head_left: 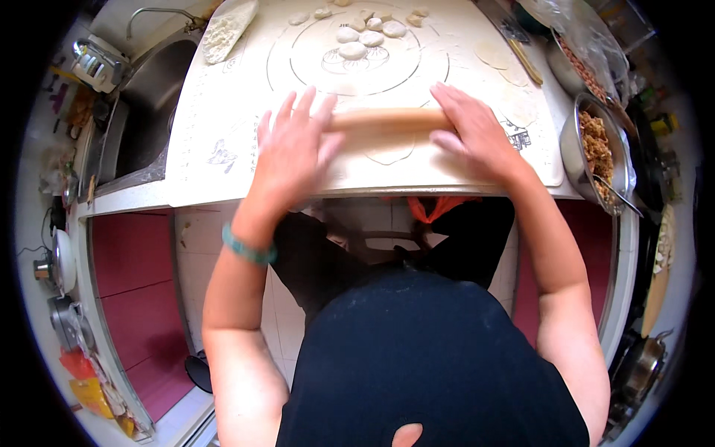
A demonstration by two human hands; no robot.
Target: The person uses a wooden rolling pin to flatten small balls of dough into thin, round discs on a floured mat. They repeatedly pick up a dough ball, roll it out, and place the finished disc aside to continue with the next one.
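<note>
A pale wooden rolling pin (387,120) lies crosswise on the white mat, blurred by motion. Over its left end my left hand (296,141) rests with fingers stretched out and spread, a green bracelet on that wrist. My right hand (477,132) lies over the other end, fingers extended flat and thumb apart. Beneath and just in front of the pin shows a thin, rounded sheet of dough (391,152). Farther back sit several small floured dough pieces (353,51). Some flat dough wrappers (493,54) lie toward the mat's right edge.
Left of the white mat (246,167) is a sink (149,112). A bag of flour (223,33) lies at the back left. On the right stand a metal bowl of filling (596,149) with a utensil and another bowl (577,63) under plastic. A wooden-handled tool (526,61) lies nearby.
</note>
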